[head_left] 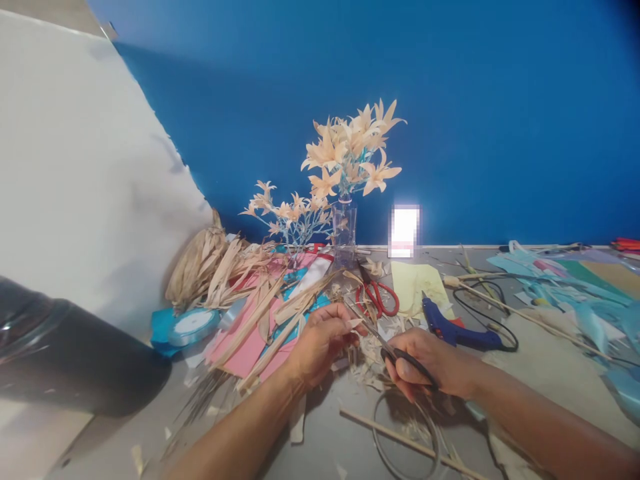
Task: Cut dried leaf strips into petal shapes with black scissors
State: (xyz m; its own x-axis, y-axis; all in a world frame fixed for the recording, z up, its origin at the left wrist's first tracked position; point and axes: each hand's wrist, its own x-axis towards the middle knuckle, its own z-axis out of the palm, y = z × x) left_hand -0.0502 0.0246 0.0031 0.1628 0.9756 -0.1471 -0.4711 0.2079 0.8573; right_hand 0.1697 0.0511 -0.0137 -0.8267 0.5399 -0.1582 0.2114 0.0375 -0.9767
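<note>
My left hand (325, 340) pinches a small pale pointed piece (354, 325) between thumb and fingers. Close on its right, my right hand (417, 363) grips black-handled scissors (413, 363), whose blades point up and left toward the pale piece. Whether the blades touch it is hard to tell. Dry scraps (367, 353) lie beneath and between the hands. Behind them rest red-handled scissors (383, 299). A clear vase (345, 230) holds cream flowers (350, 143) on light blue stems, with smaller flowers (290, 212) to its left.
Dried husks (197, 267) and pink sheets (235, 347) are at left, beside a blue ribbon roll (193, 327). A blue glue gun (463, 332) and its cord lie right, near a stick (540, 320). A wire ring (377, 440) is in front; a dark cylinder (75, 347) stands far left.
</note>
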